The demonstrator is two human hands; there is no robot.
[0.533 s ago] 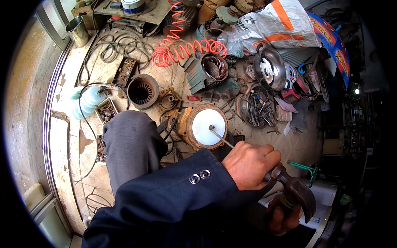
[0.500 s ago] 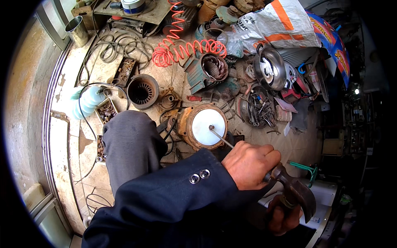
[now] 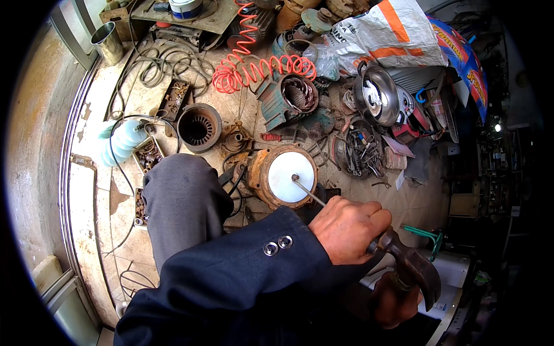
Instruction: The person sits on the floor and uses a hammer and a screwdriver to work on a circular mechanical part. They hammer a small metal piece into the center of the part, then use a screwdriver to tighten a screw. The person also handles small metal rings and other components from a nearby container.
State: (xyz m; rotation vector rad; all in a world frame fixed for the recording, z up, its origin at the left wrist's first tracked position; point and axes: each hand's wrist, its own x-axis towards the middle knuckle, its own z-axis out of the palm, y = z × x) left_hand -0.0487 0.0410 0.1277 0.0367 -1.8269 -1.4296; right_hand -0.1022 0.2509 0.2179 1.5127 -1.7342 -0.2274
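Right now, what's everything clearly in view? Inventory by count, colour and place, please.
Housing: 1, rusty brown, centre
Disc: 1, white, on the housing
Rod: 1, grey, tip at disc's centre
Hammer: 1, dark brown, lower right
Slotted ring: 1, brown, upper left of housing
Finned casing: 1, green, above housing
Spiral hose: 1, red, top centre
Tools: many, dark, right of housing
Pan: 1, silver, upper right
Striped sack: 1, white-orange, upper right
Trouser leg: 1, grey, left of centre
Left sleeve: 1, navy, lower centre
Left fingers: several, bare, around rod
Right fingers: several, shadowed, around hammer
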